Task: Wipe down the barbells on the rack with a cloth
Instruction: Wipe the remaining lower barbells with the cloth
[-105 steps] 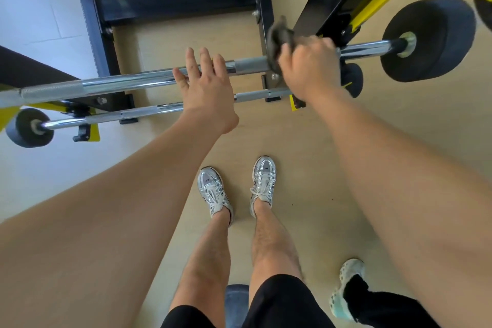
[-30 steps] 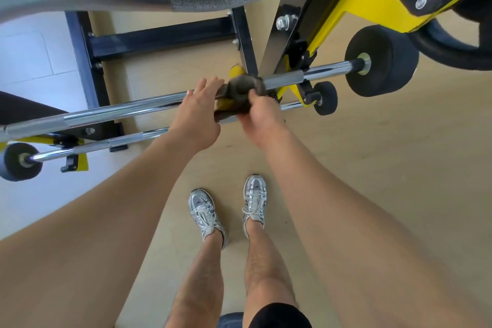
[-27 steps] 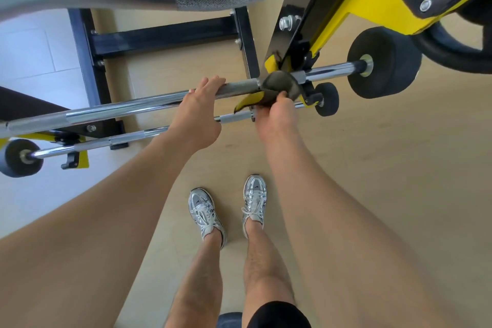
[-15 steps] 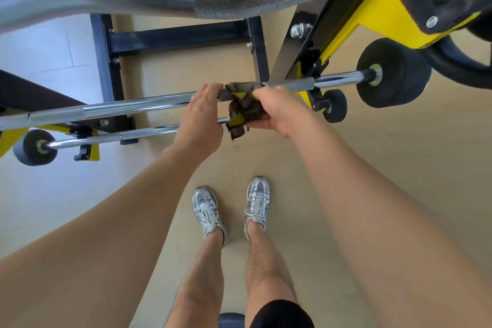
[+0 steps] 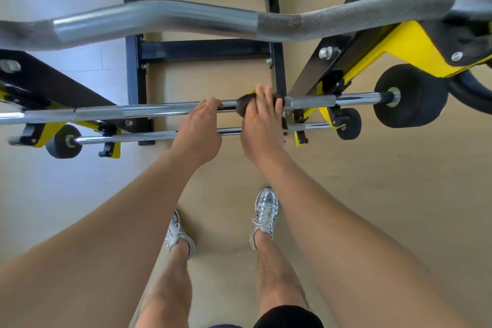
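The cloth (image 5: 243,109), loose and dangling half a second before, sat bunched round the barbell (image 5: 106,112) under the right hand (image 5: 262,125). That grip lay wide, its fingers nearly straight and apparently pressing the cloth down. Just left of it, the left hand (image 5: 198,132) held the same bar, fingers curled over it. The barbell lay across the rack (image 5: 314,80), its long axis running left to right through both grips and its black weight (image 5: 411,96) out beyond the right one.
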Tool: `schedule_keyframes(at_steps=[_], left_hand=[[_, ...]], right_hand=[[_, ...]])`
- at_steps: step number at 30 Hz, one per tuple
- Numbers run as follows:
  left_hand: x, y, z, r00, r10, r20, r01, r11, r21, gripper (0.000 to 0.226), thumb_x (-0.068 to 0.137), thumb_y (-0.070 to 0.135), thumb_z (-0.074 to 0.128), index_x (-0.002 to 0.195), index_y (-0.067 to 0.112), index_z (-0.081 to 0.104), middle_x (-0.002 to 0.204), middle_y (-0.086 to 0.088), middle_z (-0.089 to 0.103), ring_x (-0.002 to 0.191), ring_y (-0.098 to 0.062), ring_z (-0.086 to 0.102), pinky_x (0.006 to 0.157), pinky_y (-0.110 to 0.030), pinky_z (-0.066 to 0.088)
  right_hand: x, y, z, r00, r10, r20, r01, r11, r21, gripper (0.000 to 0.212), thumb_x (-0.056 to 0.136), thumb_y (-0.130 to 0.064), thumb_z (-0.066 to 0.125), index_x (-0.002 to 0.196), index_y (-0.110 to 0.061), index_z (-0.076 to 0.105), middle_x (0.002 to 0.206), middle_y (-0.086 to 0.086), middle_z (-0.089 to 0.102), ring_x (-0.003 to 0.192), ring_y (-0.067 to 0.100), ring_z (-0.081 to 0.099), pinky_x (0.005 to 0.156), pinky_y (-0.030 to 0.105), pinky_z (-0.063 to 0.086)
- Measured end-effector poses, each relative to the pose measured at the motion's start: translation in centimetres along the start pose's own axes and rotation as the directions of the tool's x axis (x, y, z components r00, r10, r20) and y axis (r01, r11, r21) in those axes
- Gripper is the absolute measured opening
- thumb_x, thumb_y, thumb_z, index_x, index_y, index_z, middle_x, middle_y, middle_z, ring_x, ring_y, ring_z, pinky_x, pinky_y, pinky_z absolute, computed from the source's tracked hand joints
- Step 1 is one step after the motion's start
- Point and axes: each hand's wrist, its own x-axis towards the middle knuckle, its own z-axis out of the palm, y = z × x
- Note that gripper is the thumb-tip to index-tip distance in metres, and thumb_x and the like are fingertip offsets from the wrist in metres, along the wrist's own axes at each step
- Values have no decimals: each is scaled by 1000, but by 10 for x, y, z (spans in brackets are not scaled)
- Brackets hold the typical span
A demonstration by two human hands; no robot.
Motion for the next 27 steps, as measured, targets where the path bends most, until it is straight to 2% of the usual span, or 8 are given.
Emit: schedule_keyframes(at_steps=[5,10,13,18,20,22,25,27], left_hand=[[-13,-46,-30,998,-17,-65,17,1000,-14,53,84,-11,49,132,12,55,123,-11,65,115,-32,58,91,-37,45],[-36,-131,-82,977,-110,-184,127,988,87,40,91,-2,57,128,13,59,114,-9,64,107,-28,58,90,-43,52],[-52,-184,-115,968,-137,-213,169,976,140,33,92,2,57,123,11,63,113,-12,65,107,-32,57,87,-45,50],[-74,-249,-144,949,-203,-243,234,966,107,44,87,-3,57,128,11,62,125,-13,63,119,-35,54,96,-48,48],[-80,-268,-145,951,-192,-242,220,971,90,52,84,-7,56,133,10,56,132,-13,59,126,-36,50,101,-47,45],[-82,-285,-143,949,-175,-262,197,978,62,55,81,-9,58,133,6,52,130,-15,57,123,-37,52,98,-46,46],[-81,-301,-138,946,-165,-280,186,981,50,56,80,-7,63,133,4,49,126,-15,57,115,-38,56,92,-46,48],[-78,-302,-135,953,-141,-269,155,987,34,57,79,-8,62,134,4,50,128,-14,57,118,-38,56,95,-47,47]], right_hand=[[32,-72,1,960,-239,148,226,969,104,45,101,-8,55,146,-9,50,163,14,39,156,30,23,129,50,15],[34,-155,25,949,-253,189,235,965,116,50,108,-18,48,156,-7,40,171,12,24,160,27,14,130,49,11],[36,-208,38,947,-272,171,256,960,112,52,109,-23,47,158,-8,38,171,10,25,160,27,16,130,49,13],[44,-295,60,923,-334,192,331,942,51,60,97,-19,66,152,-9,46,163,12,37,151,28,33,126,45,24],[49,-330,70,905,-378,194,371,926,69,61,87,-17,74,145,-12,53,152,9,48,142,28,44,120,44,31],[51,-361,81,890,-420,178,407,907,106,58,84,-18,75,139,-16,57,144,6,54,136,27,49,115,43,33],[50,-380,89,895,-428,126,407,899,161,60,88,-22,75,143,-15,53,147,6,54,137,28,49,117,42,33],[49,-367,85,906,-407,116,391,910,141,55,90,-19,74,141,-13,55,142,8,59,130,30,54,113,42,41]])
